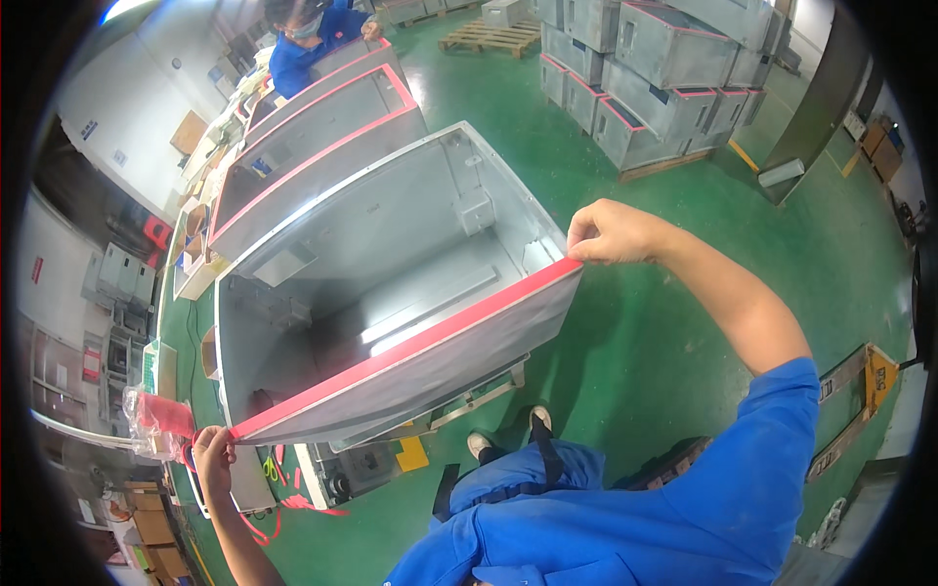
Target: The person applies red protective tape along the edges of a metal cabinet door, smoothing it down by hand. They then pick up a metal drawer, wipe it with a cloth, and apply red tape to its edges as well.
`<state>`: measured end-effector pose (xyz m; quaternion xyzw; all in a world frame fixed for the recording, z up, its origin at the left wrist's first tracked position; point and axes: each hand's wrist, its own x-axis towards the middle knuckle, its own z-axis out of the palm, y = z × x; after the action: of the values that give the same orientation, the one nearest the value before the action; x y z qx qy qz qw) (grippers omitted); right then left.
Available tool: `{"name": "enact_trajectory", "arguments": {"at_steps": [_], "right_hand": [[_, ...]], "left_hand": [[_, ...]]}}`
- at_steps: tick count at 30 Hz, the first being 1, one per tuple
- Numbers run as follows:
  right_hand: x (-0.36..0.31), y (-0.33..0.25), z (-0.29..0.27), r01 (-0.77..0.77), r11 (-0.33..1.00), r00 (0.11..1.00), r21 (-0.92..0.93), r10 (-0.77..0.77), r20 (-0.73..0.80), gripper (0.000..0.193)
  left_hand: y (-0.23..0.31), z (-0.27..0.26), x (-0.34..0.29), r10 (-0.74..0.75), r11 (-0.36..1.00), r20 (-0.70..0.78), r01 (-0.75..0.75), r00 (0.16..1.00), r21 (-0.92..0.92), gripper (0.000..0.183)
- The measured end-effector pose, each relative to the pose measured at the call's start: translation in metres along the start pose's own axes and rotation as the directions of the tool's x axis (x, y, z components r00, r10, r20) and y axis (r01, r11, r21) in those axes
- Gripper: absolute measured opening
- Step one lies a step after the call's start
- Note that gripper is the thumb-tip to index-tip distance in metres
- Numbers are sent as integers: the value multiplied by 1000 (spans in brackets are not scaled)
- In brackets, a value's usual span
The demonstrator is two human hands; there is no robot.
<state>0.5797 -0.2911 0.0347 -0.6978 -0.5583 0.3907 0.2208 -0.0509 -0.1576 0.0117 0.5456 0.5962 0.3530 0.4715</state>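
Observation:
A large open grey metal box (391,254) stands in front of me, its inside showing small brackets and a bright reflection. A strip of red tape (410,342) runs along its near rim from corner to corner. At the left corner, my left hand (213,457) is closed, thumb and fingers pinching the tape's end. My right hand (614,232) pinches the strip at the right corner, with its other fingers curled in. The box's other rims that I can see are bare metal.
Beyond stand more metal boxes (322,122) with red-edged rims, where a co-worker (311,44) in blue leans. Stacked boxes (664,78) rest on a pallet at the far right. Red rolls in plastic (161,415), scissors (271,469) and tape scraps (298,502) lie at left. A pallet jack (865,396) stands right.

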Motion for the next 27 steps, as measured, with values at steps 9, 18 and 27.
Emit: {"name": "enact_trajectory", "arguments": {"at_steps": [9,18,27], "right_hand": [[0,1,-1,-9,1000,1000,26,8,14,15],[0,0,-2,14,1000,1000,11,-14,4,16],[2,3,-2,24,999,1000,23,-24,3,16]], "left_hand": [[-3,-3,1,15,1000,10,-15,1000,3,10],[-6,-3,1,35,999,9,-35,999,-33,10],[-7,1,0,70,996,-5,-70,998,-51,8]]}}
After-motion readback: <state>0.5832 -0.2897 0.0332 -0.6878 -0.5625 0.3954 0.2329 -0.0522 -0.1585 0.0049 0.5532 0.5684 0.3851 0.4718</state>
